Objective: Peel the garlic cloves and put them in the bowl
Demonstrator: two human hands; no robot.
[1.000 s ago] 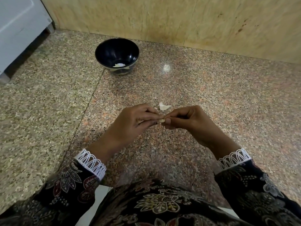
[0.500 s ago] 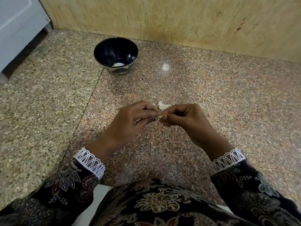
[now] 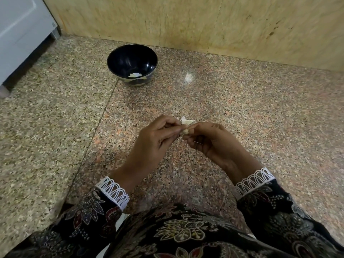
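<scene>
I hold a small pale garlic clove (image 3: 185, 131) between my two hands, above the speckled granite worktop (image 3: 242, 112) and in front of my body. My left hand (image 3: 156, 142) has its fingers curled, thumb and forefinger pinching the left end of the clove; my right hand (image 3: 210, 140) is curled too, its fingertips pinching the right end, so the two hands meet at the clove. So little of the clove shows between my fingertips that I cannot tell for certain which way its long axis runs or where its tip points. Just beyond my fingers a scrap of white papery garlic skin (image 3: 187, 120) lies on the worktop. Farther back and to the left, near the yellowish stone wall (image 3: 186, 21), stands a round glossy dark blue bowl (image 3: 119, 60), upright, with a few pale garlic pieces (image 3: 135, 74) lying in its bottom. My dark floral sleeves with white lace cuffs (image 3: 113, 190) fill the lower edge.
</scene>
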